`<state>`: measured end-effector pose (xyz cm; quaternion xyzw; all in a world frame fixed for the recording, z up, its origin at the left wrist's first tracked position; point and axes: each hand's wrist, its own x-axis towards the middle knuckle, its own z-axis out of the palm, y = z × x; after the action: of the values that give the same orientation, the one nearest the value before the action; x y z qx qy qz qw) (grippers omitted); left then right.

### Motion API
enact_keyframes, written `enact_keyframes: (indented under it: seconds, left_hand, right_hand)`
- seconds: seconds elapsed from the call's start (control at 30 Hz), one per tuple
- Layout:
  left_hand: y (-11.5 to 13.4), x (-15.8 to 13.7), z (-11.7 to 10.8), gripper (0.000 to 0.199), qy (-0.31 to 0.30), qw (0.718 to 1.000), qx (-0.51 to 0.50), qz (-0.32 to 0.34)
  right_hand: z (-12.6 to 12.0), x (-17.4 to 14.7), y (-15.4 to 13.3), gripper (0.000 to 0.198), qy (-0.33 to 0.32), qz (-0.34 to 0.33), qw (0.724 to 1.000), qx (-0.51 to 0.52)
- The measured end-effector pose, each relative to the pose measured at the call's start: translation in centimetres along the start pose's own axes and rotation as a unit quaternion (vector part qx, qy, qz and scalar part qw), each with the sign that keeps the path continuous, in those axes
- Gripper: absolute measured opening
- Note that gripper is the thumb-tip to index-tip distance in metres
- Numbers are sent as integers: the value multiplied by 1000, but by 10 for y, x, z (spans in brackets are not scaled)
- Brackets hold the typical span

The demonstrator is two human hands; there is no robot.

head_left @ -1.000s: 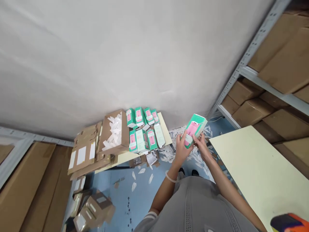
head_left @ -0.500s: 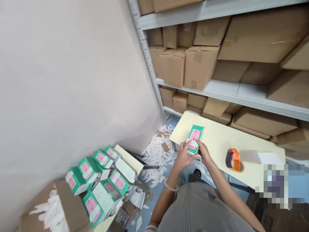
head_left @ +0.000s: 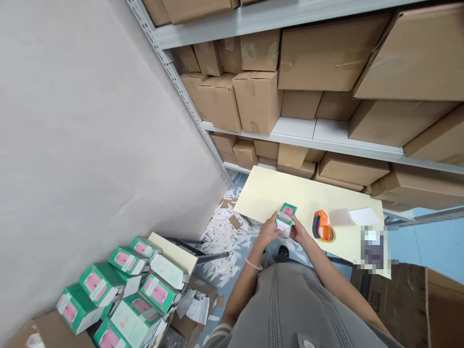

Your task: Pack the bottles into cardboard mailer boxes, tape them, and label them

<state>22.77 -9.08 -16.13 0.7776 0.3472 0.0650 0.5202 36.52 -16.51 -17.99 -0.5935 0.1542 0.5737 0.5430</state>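
Between my two hands is a small green, pink and white carton (head_left: 286,212), held at the near edge of the pale yellow table (head_left: 266,186). My left hand (head_left: 268,231) grips its left side, thumb near the white end. On the other side my right hand (head_left: 298,229) closes round the carton's right face. The white end of the carton faces me and its pink panel points up. To the right on the table stands an orange tape dispenser (head_left: 322,226) with a roll of tape.
Several similar green cartons (head_left: 125,261) are stacked at lower left, beside an open brown box (head_left: 58,328). White paper strips (head_left: 221,241) litter the floor. Shelves (head_left: 297,133) of brown boxes stand behind the table. White sheets (head_left: 363,216) lie near the dispenser; a large cardboard box (head_left: 395,295) is at right.
My view has turned to the right. The carton, still in both hands, is tilted so that its white end shows more towards me.
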Motion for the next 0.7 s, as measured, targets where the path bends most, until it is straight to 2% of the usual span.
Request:
enact_keyframes:
  seconds: [0.13,0.27,0.47,0.6,0.7]
  left_hand:
    - [-2,18,4,92,15,1000,5,16]
    - [0,39,2,88,28,999,7,29]
    - [6,66,-8,81,36,999,26,7]
    - [11,80,-8,78,36,998,44,-3]
    - [16,91,-7,73,23,997,72,-13]
  right_hand:
    - [4,11,-14,32,5,50,999,-13]
    - [13,22,-31,28,16,77,997,-11]
    - [23,36,-52,22,42,103,994,-23]
    - [25,44,-65,22,45,97,994,-36]
    - [22,48,-72,23,41,49,997,-42]
